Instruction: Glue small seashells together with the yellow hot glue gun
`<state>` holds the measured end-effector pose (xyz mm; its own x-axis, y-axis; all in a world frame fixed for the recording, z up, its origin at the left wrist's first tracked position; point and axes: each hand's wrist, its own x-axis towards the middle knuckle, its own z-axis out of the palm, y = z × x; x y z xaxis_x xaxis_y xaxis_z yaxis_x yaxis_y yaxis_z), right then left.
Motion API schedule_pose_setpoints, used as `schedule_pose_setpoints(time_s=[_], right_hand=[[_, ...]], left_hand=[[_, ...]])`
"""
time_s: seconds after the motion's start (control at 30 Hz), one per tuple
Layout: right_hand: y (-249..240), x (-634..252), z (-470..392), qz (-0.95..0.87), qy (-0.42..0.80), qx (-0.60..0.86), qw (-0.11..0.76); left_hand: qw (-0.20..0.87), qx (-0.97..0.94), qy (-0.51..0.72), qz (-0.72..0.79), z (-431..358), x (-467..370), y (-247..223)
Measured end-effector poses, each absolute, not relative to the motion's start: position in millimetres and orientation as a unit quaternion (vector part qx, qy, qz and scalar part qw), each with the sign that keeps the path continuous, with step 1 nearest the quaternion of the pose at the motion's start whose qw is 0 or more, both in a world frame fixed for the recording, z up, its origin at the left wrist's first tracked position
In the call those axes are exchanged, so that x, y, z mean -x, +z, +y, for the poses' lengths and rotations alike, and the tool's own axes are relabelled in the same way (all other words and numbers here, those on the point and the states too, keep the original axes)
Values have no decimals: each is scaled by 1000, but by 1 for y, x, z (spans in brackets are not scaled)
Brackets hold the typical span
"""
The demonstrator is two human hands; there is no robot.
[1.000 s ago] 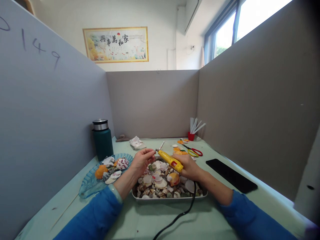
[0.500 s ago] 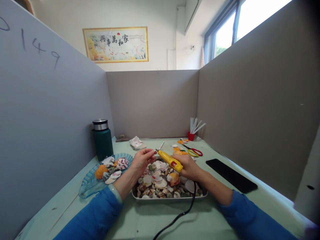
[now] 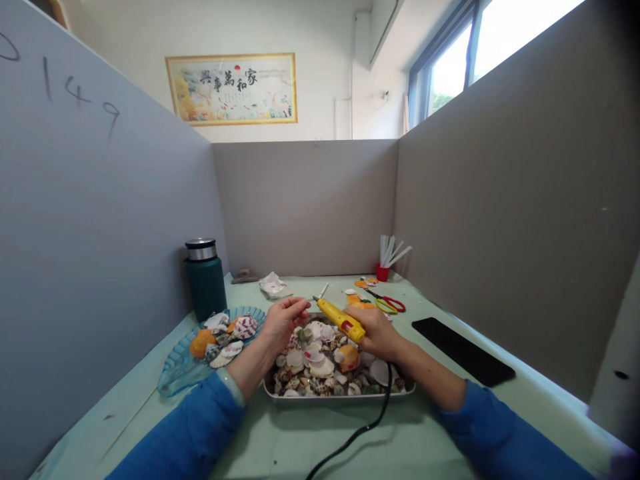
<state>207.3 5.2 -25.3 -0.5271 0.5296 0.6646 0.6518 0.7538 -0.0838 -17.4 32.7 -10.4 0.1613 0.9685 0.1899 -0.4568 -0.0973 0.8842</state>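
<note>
Over a metal tray (image 3: 340,398) heaped with seashells, my right hand (image 3: 380,333) is wrapped round a yellow glue gun (image 3: 341,321). A white glue stick (image 3: 324,291) pokes up by the gun's far end, and a black cord runs from its handle to the front. My left hand (image 3: 287,321) pinches at the tray's left side, fingertips close to the gun's nozzle; what they hold is too small to make out. A blue glass dish (image 3: 175,373) with shells and an orange piece lies beside my left forearm.
A green bottle (image 3: 206,283) stands at the back left, near a crumpled white wrapper (image 3: 274,285). Scissors (image 3: 387,304), orange pieces and a red cup (image 3: 383,272) of white sticks are at the back right. A black slab (image 3: 463,350) lies right. Grey partitions surround the table.
The glue gun's nozzle has shifted very slightly right, away from my left fingertips. Otherwise both hands hold nearly the same position.
</note>
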Motion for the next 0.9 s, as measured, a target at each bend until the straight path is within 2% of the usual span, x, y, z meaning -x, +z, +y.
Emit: schedule_pose_setpoints(time_s=[0.47,0.9], right_hand=[[-23,-206,1,-887,-65,294,351],[-26,-208,6,-868,-84,342,350]], left_hand=[[615,-465,566,292,30,17,-8],[604,-473,576,283,32,19,-11]])
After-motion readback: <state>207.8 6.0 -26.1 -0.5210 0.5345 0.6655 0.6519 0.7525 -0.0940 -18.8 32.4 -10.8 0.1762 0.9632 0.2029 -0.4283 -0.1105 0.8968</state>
